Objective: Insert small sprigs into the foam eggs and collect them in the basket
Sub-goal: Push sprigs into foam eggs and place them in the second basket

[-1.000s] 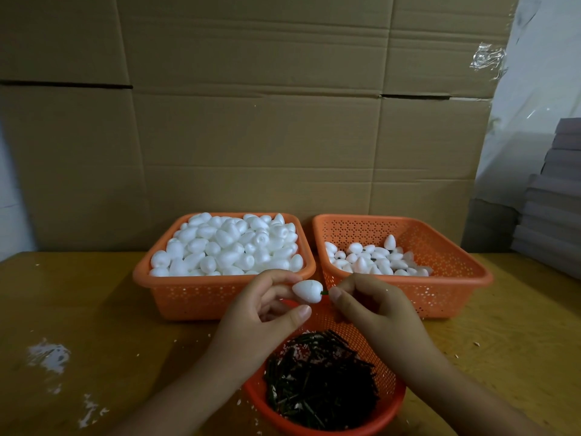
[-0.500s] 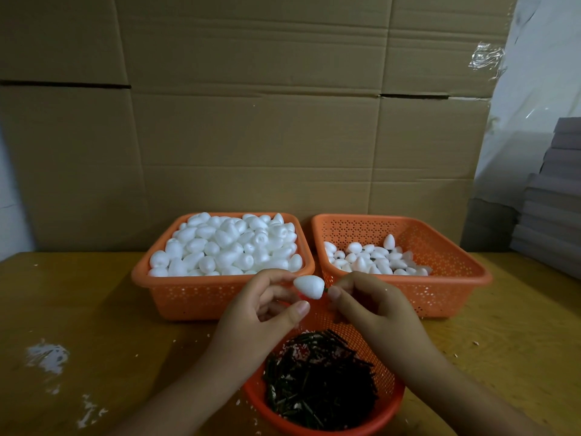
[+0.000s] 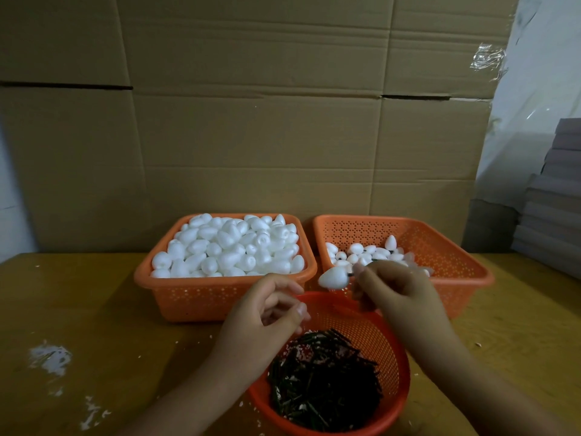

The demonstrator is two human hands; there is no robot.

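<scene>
A white foam egg [image 3: 332, 277] hangs in the air on a dark sprig, and my right hand [image 3: 393, 292] pinches that sprig just in front of the right orange basket [image 3: 452, 272]. That basket holds a shallow layer of eggs [image 3: 367, 253]. My left hand [image 3: 267, 313] is below and to the left of the egg, fingers loosely curled, with nothing in it. The left orange basket [image 3: 176, 294] is heaped with plain foam eggs [image 3: 232, 247]. A round orange bowl [image 3: 390, 357] in front holds dark sprigs [image 3: 323, 379].
Stacked cardboard boxes [image 3: 251, 136] form a wall close behind the baskets. A stack of grey sheets [image 3: 553, 196] stands at the right. White foam crumbs [image 3: 50, 357] lie on the wooden table [image 3: 78, 294] at the left.
My left hand has let go of the egg and dropped slightly. My right hand now carries the egg alone by its sprig, raised a little toward the right basket.
</scene>
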